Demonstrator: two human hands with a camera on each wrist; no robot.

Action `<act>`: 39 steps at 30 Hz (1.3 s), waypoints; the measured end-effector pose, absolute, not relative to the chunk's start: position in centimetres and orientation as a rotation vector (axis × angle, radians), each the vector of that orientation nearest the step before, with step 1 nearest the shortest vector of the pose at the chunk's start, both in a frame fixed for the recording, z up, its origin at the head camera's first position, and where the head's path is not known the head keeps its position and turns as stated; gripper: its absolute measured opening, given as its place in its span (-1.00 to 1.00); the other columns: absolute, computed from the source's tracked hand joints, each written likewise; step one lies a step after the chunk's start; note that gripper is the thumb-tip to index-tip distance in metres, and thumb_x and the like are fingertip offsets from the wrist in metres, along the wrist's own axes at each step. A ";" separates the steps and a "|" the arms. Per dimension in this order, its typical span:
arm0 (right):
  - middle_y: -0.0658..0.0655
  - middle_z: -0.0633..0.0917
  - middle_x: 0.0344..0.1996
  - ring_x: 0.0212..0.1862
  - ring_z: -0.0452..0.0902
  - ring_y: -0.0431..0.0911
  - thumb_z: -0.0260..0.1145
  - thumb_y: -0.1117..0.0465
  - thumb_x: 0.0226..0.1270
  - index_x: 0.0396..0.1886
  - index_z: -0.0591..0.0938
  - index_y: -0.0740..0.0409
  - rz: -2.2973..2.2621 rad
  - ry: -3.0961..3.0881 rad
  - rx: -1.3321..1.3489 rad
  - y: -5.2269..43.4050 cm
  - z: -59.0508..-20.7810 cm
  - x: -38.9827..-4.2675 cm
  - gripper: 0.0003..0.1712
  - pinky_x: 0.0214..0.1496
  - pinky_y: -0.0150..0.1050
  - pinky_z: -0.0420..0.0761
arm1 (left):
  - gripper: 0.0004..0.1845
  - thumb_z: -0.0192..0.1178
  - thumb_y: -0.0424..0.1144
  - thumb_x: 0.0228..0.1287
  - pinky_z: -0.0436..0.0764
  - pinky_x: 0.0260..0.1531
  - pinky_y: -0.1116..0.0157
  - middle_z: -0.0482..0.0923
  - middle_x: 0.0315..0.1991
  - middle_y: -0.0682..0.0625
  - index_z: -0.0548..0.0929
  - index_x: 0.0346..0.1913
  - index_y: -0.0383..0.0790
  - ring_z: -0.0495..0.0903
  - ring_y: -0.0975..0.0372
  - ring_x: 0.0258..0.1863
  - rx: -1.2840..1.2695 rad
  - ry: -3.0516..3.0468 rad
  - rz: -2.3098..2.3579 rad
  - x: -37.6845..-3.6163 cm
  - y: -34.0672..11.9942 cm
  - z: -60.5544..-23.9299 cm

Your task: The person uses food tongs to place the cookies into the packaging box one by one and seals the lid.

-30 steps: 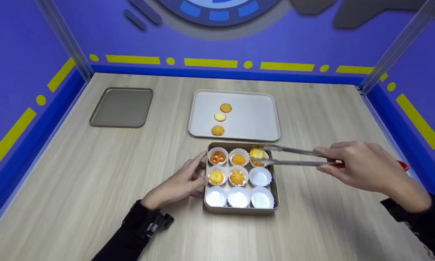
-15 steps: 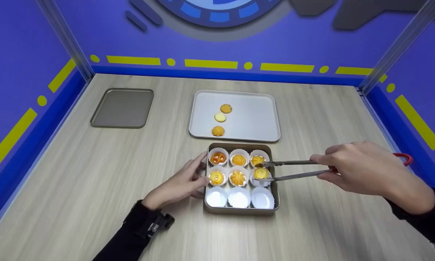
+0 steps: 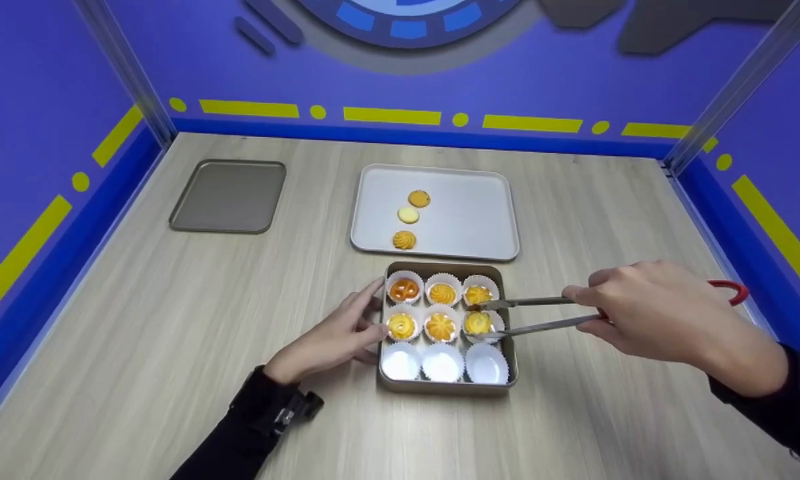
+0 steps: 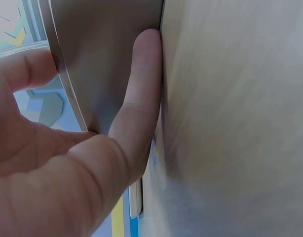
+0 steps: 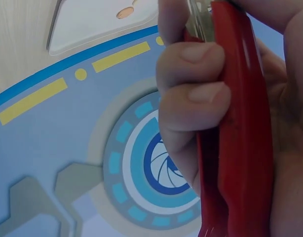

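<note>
My right hand (image 3: 667,313) grips the red handles of metal tongs (image 3: 540,302); the handles (image 5: 243,118) fill much of the right wrist view. Inside a tin box (image 3: 447,388), the tong tips stand on either side of a yellow cookie (image 3: 478,323), which sits in the middle-row right paper cup. Cookies also sit in the other back and middle cups, among them a pretzel-shaped one (image 3: 404,289). The front-row paper cups (image 3: 442,363) hold nothing. Extended fingers of my left hand (image 3: 330,337) rest along the box's left wall (image 4: 102,64), with fingertips at its rim.
A pale tray (image 3: 467,213) behind the box bears a round cookie (image 3: 419,199), a pale oval one (image 3: 408,215) and a swirled one (image 3: 404,240). A brown square tray (image 3: 230,197) lies at the back left. Blue panels (image 3: 440,80) enclose the table's back and sides.
The tongs have brought the yellow cookie from over the back right cup forward into the middle right cup. Their tips now stand wider around it. My left hand keeps its place on the box.
</note>
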State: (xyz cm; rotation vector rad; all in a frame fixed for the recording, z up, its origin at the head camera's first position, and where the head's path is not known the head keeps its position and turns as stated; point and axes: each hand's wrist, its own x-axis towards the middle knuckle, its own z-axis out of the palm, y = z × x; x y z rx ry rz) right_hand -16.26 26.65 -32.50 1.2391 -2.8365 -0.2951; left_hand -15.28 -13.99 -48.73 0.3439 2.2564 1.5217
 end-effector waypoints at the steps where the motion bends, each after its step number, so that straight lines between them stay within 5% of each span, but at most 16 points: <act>1: -0.09 0.61 -0.55 -0.59 0.39 -0.23 0.68 0.02 0.16 -0.10 0.78 -0.03 -0.292 -2.839 1.238 26.6 -32.5 -16.2 -0.65 -0.63 -0.26 0.54 | -0.04 0.21 -0.16 0.49 0.79 0.02 0.16 0.29 0.41 -0.19 -0.12 0.76 -0.02 0.49 0.06 0.13 0.345 2.238 1.539 -15.3 -14.0 -48.7; 7: -0.07 0.63 -0.53 -0.57 0.42 -0.22 0.67 0.02 0.17 -0.06 0.80 -0.02 -0.283 -2.848 1.222 26.6 -32.2 -16.0 -0.63 -0.62 -0.21 0.60 | -0.05 0.19 -0.23 0.51 0.87 -0.14 0.13 0.24 0.40 -0.25 -0.13 0.76 -0.04 0.45 0.01 0.15 0.345 2.143 1.623 -15.3 -13.9 -48.8; 20: -0.06 0.67 -0.49 -0.55 0.47 -0.20 0.71 0.02 0.11 -0.03 0.80 0.01 -0.258 -2.877 1.201 26.6 -32.6 -15.5 -0.56 -0.59 -0.19 0.65 | -0.04 0.21 -0.18 0.50 0.82 -0.02 0.15 0.28 0.40 -0.18 -0.14 0.76 -0.04 0.47 0.04 0.15 0.357 2.209 1.566 -15.3 -13.9 -48.7; 25: -0.11 0.62 -0.50 -0.56 0.42 -0.25 0.72 0.02 0.09 0.00 0.80 0.00 -0.225 -2.887 1.179 26.9 -32.2 -15.4 -0.53 -0.61 -0.25 0.56 | -0.04 0.22 -0.12 0.51 0.70 0.11 0.17 0.31 0.39 -0.15 -0.12 0.76 -0.05 0.47 0.07 0.15 0.379 2.272 1.508 -15.4 -13.8 -48.6; 32: -0.14 0.64 -0.47 -0.57 0.36 -0.34 0.65 0.06 0.22 0.10 0.81 -0.02 -0.055 -2.895 1.043 27.1 -31.0 -16.7 -0.56 -0.61 -0.40 0.41 | -0.03 0.22 -0.18 0.51 0.84 -0.08 0.17 0.26 0.42 -0.20 -0.14 0.77 0.02 0.49 0.03 0.14 0.343 2.189 1.580 -15.3 -13.9 -48.7; 39: -0.08 0.60 -0.50 -0.55 0.34 -0.23 0.57 0.01 0.34 0.15 0.80 0.02 0.192 -2.820 0.914 25.4 -33.4 -20.6 -0.56 -0.59 -0.34 0.29 | -0.03 0.23 -0.15 0.51 0.81 -0.01 0.17 0.27 0.42 -0.19 -0.12 0.77 0.02 0.50 0.06 0.10 0.333 2.221 1.554 -15.2 -14.0 -48.8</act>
